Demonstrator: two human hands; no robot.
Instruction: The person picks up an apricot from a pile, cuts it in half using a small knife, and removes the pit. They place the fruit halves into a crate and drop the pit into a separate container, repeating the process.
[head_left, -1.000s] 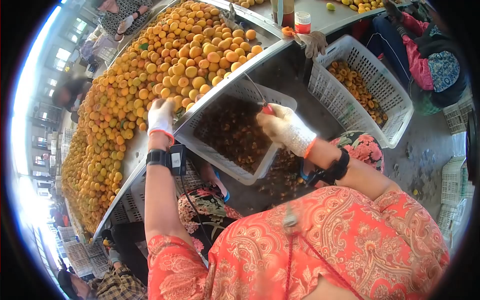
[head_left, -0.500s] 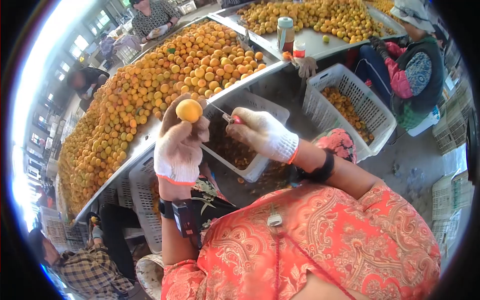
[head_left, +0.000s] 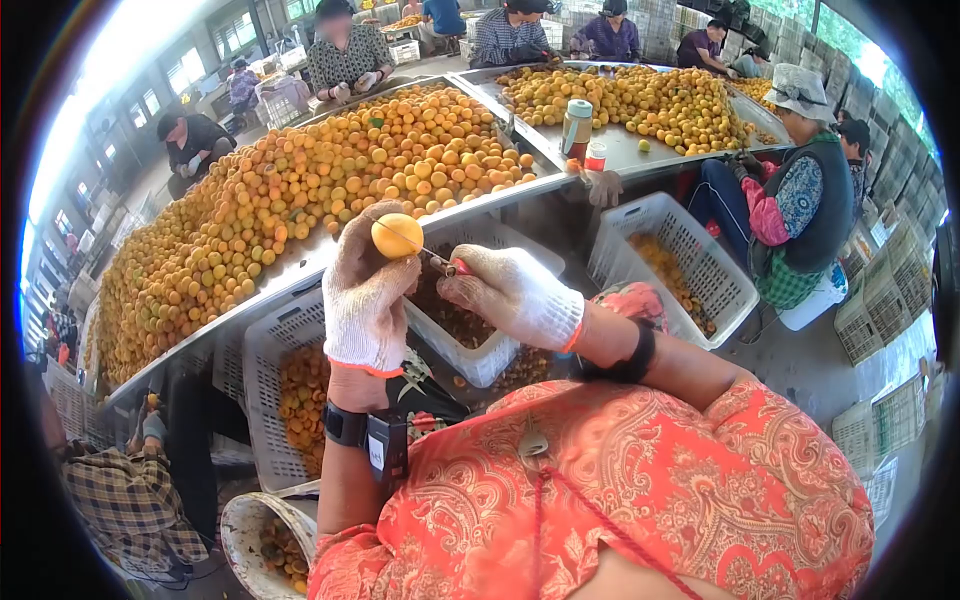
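Observation:
Both my hands wear white knitted gloves with soiled fingers. My left hand (head_left: pixel 368 290) grips a whole yellow-orange apricot (head_left: pixel 397 236) between thumb and fingers, held up in front of the table edge. In my right hand (head_left: pixel 515 290) is a small knife (head_left: pixel 441 264) with a red handle, mostly wrapped by the fingers. Its thin blade points left and meets the apricot's lower right side. Below the hands stands a pale plastic crate (head_left: pixel 478 362) with dark orange pieces inside, partly hidden by my gloves.
Heaped apricots (head_left: pixel 330 175) cover the metal table (head_left: pixel 300 268) ahead. A bottle (head_left: pixel 576 128) and a red-labelled jar (head_left: pixel 596 155) stand on it. Crates of cut fruit flank me, left (head_left: pixel 262 400) and right (head_left: pixel 735 285). A bucket (head_left: pixel 240 530) sits lower left. Several people work around the tables.
The knife blade has come from beside the apricot onto its skin, and my hands are closer together. The head view has tilted up, bringing more people in the background into sight.

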